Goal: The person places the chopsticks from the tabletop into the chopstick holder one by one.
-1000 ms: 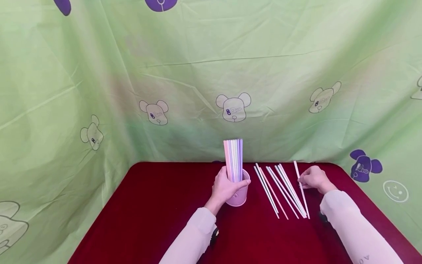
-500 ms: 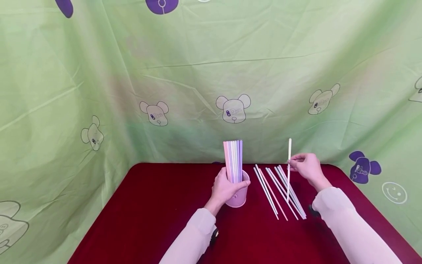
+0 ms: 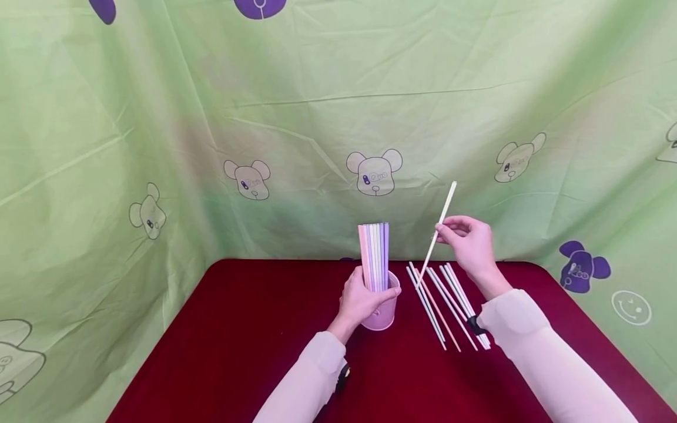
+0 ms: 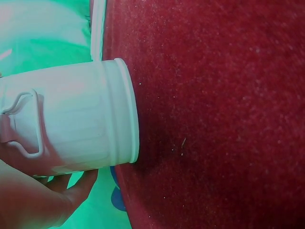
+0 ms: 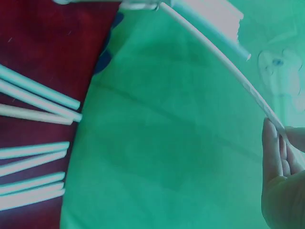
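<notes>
A small pink bucket (image 3: 383, 315) stands upright on the table, holding a bundle of pink, white and purple drinking straws (image 3: 375, 252). My left hand (image 3: 361, 301) grips the bucket near its rim, thumb across the front. In the left wrist view, the bucket (image 4: 71, 119) shows a wire side handle, with fingers curled behind it. Right of the bucket, my right hand (image 3: 471, 244) pinches one pale straw (image 3: 446, 202), raised and slanting down toward the bucket side. The right wrist view shows this straw (image 5: 214, 50) between thumb and fingers, its lower end near the bucket's mouth.
Several loose straws (image 3: 431, 305) lie side by side on the dark red table (image 3: 254, 341), right of the bucket. A green patterned cloth (image 3: 307, 117) hangs behind the table and along its sides. My right wrist is above some of the straws.
My right hand has picked up the pale straw from the right end of the row, raised it and carried it left, tilting it. My left hand and the bucket have stayed put.
</notes>
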A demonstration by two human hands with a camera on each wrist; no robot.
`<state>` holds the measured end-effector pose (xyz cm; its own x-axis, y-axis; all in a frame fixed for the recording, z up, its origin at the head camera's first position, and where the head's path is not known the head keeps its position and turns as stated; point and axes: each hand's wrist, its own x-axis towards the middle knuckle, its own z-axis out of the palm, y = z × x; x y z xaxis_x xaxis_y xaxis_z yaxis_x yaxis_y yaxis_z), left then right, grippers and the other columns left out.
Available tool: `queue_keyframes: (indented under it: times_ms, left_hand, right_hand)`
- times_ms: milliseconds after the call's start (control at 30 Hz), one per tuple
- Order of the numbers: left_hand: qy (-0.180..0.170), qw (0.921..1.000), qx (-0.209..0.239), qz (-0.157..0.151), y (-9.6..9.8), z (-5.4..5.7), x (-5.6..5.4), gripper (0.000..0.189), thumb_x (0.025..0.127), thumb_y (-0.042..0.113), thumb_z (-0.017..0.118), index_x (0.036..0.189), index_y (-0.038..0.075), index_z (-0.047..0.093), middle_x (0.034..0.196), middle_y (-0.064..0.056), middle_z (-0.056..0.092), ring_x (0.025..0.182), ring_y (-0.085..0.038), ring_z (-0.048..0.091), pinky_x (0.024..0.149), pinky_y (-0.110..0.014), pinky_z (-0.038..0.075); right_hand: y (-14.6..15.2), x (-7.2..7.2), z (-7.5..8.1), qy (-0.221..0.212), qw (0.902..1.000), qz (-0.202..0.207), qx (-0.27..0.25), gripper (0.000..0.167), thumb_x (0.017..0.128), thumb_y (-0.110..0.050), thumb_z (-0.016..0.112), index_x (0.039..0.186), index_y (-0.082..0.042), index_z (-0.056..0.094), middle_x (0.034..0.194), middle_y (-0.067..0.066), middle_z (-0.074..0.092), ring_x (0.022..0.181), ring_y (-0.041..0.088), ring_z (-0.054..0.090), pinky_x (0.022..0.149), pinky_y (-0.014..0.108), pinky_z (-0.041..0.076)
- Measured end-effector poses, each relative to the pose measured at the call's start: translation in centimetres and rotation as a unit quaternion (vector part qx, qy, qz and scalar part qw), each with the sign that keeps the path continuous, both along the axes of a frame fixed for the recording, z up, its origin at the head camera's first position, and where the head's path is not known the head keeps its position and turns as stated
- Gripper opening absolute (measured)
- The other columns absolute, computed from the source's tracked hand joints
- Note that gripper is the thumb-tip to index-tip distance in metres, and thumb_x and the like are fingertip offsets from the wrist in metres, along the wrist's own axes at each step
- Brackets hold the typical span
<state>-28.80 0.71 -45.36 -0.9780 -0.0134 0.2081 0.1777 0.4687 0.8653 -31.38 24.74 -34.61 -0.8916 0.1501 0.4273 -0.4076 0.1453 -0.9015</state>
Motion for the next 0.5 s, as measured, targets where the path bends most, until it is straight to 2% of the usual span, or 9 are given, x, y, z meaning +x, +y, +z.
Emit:
queue_keyframes:
  times_ms: [133,233,400,500]
  left_hand:
    - [0.0,1.0,-0.002,0.001,0.0,0.1,0.0,0.082,0.062,0.067,0.088,0.125,0.023,0.06,0.104,0.006,0.065,0.095,-0.014,0.064,0.08,-0.043,0.053]
    - [0.001,1.0,-0.002,0.001,0.0,0.1,0.0,0.081,0.062,0.066,0.088,0.124,0.022,0.06,0.104,0.006,0.065,0.093,-0.013,0.063,0.079,-0.043,0.053]
    - [0.007,1.0,0.002,0.001,0.0,-0.1,-0.1,0.081,0.061,0.064,0.089,0.124,0.023,0.06,0.104,0.005,0.065,0.093,-0.013,0.064,0.078,-0.043,0.053]
    - [0.007,1.0,0.005,0.0,0.0,-0.2,-0.1,0.082,0.061,0.065,0.089,0.125,0.023,0.06,0.104,0.005,0.066,0.093,-0.013,0.064,0.078,-0.043,0.053]
  right_hand:
    - [-1.5,0.0,0.4,0.021,0.9998,-0.008,0.001,0.028,0.093,0.004,0.071,0.113,0.021,0.06,0.087,0.007,0.074,0.071,0.008,0.073,0.072,0.027,0.059]
    - [-2.5,0.0,0.5,0.032,0.9993,-0.017,0.002,0.027,0.093,0.001,0.072,0.111,0.018,0.062,0.088,0.009,0.074,0.071,0.008,0.073,0.072,0.027,0.059]
    - [-4.1,0.2,0.5,0.041,0.9989,-0.02,0.009,0.025,0.093,0.002,0.072,0.11,0.018,0.063,0.098,0.03,0.071,0.073,0.01,0.074,0.073,0.028,0.059]
    - [-4.9,0.9,0.6,0.047,0.9976,-0.02,0.047,0.023,0.092,0.006,0.07,0.11,0.019,0.062,0.1,0.036,0.068,0.074,0.015,0.074,0.073,0.026,0.059]
